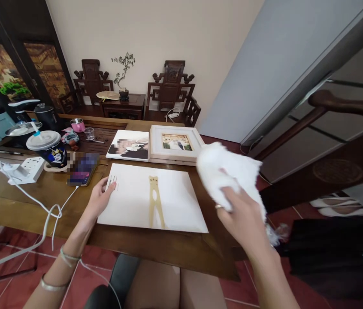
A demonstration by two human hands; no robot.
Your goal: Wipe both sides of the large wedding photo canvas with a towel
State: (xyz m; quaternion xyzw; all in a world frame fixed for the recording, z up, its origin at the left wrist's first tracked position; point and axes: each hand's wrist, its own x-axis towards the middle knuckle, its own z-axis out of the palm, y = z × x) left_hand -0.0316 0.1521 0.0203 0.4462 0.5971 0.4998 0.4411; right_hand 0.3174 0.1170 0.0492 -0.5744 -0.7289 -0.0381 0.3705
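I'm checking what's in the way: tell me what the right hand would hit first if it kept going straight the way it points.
Likely the white picture frame. The right hand, gripping a white cloth, points up-left across the table toward it; depth is hard to judge.

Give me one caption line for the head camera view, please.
Left hand steadies a white board on the wooden table; right hand holds a white cloth beside it.
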